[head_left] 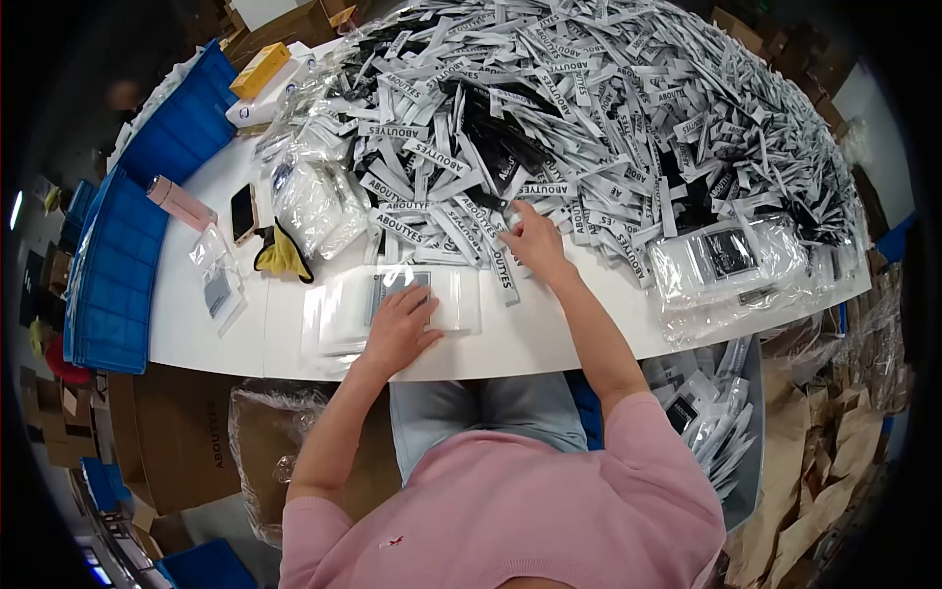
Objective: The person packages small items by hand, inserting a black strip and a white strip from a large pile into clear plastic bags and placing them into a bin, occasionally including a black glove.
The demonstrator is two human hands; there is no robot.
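Looking down from the head camera, I see my left hand [397, 329] resting flat, fingers together and lightly spread at the tips, on a stack of clear plastic bags [446, 304] that lies on the white table [206, 324] right in front of me. My right hand [533, 240] reaches forward to the near edge of the big heap of white and black ABOUTYES labels [608, 108]; its fingers are curled and pinched on a label at the heap's edge, though I cannot tell exactly which strip they grip. The heap covers most of the far and right side of the table. Left of the bags lie a yellow cloth [283, 255], a phone [243, 211] and a pink tube [182, 204], with more bagged pieces just behind them. Blue trays [113, 285] sit stacked at the table's left end. A filled clear bag [731, 260] rests at the right edge.
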